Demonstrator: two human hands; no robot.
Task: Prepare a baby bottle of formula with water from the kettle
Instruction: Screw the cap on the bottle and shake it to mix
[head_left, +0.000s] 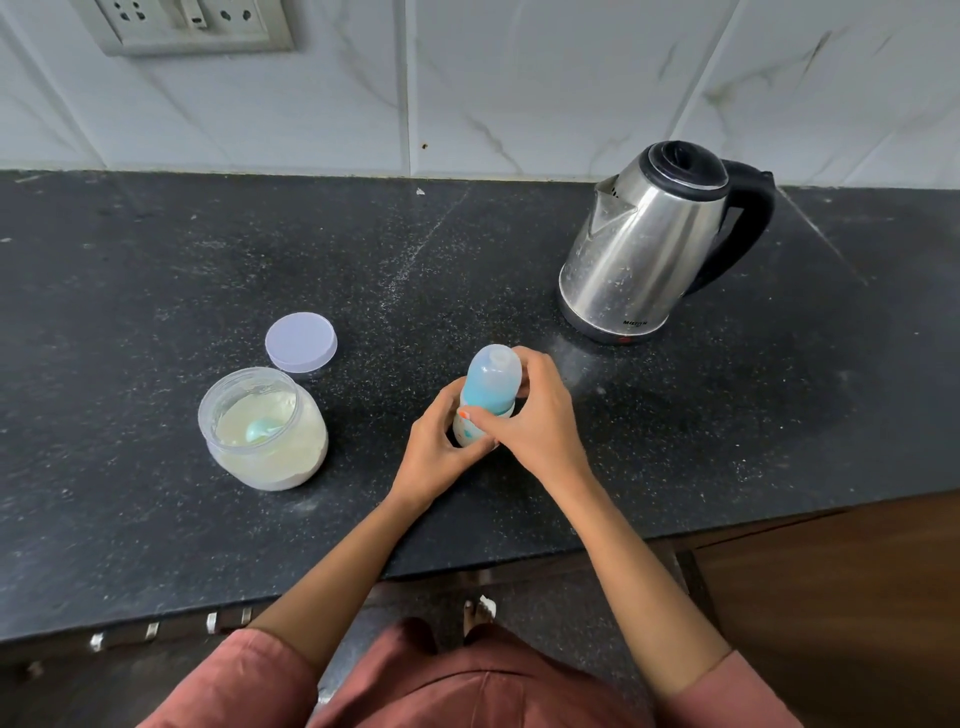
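The bottle (485, 400) stands upright on the dark counter (156, 291), between the open jar (262, 431) of powder on its left and the kettle (649, 244) further back on its right. Both hands hold it: the left hand (434, 447) has its fingers wrapped around the lower body, and the right hand (537, 415) has fingers curled around the blue collar and the clear cap above it. The bottle is small plastic, so it is probably light and stiff, not fragile, but its smooth wall can slip if wet. A good hold is low on the body with one hand, while the other takes the ribbed collar for twisting. I cannot tell how much liquid is inside, because the fingers cover most of the body. The jar's lid (301, 342) lies flat just behind the jar, and a scoop (258, 430) rests in the powder. The kettle, being steel and maybe full, will be heavy; its black handle is the safe place to take it.
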